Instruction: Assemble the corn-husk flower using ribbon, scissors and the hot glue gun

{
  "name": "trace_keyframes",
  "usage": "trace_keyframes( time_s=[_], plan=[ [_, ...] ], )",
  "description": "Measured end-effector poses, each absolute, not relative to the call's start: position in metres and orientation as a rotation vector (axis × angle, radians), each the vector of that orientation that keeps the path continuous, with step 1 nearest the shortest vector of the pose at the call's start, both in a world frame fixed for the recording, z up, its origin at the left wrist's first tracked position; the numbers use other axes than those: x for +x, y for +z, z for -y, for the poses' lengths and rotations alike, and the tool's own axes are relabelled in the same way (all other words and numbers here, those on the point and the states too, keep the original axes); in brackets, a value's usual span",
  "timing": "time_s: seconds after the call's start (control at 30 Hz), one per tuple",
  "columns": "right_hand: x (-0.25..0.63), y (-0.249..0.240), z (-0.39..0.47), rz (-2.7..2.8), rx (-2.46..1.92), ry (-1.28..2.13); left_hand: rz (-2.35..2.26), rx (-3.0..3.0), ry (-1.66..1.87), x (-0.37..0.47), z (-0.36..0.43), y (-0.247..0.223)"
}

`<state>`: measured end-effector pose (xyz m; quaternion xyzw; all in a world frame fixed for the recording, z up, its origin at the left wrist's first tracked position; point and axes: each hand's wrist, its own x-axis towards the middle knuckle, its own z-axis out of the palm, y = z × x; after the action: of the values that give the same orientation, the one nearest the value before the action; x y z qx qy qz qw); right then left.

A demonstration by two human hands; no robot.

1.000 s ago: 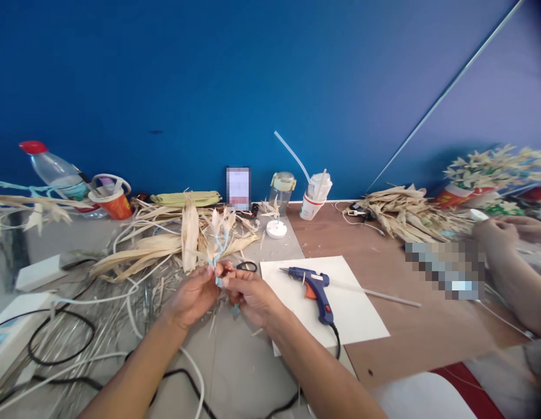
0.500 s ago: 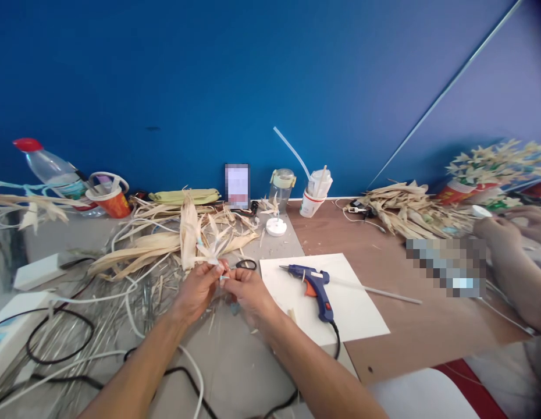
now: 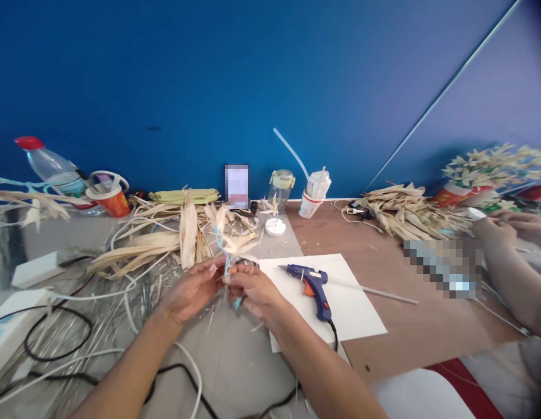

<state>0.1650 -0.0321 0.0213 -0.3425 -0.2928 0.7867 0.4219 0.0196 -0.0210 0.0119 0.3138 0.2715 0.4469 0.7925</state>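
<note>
A thin stem wrapped in light blue tape (image 3: 219, 235) stands upright between my hands, with pale husk petals (image 3: 235, 242) near its upper part. My right hand (image 3: 252, 286) is closed around the lower part of the stem. Beside it, my left hand (image 3: 195, 289) has its fingers curved toward the stem, the fingertips close to those of the right hand; its palm side is partly visible. A blue glue gun (image 3: 312, 286) with an orange trigger lies on a white sheet (image 3: 355, 314), to the right of my hands.
Dried corn husks (image 3: 139, 250) lie behind my hands. White and black cables (image 3: 196, 372) cross the table at left. Toward the back stand a phone (image 3: 237, 185), a clear bottle (image 3: 280, 189) and a paper cup (image 3: 311, 205). Another person's hands (image 3: 497, 233) are at far right.
The husk flower and blue stem have turned more upright and show more clearly above my hands. My left hand has loosened and its fingers have opened somewhat.
</note>
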Motion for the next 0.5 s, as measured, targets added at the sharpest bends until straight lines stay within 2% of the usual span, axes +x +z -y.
trace_keyframes(
  time_s=[0.1,0.23,0.5],
  plan=[
    [0.166,0.023,0.033,0.701,-0.745,2.157,-0.605,0.683,0.935,0.022,0.022,0.011],
    [0.164,0.019,0.034,0.675,-0.76,2.2,-0.642,0.671,0.962,0.023,0.023,0.01],
    [0.157,0.011,0.038,0.823,-1.105,1.757,-0.664,0.594,0.966,0.028,0.023,0.011]
  ],
)
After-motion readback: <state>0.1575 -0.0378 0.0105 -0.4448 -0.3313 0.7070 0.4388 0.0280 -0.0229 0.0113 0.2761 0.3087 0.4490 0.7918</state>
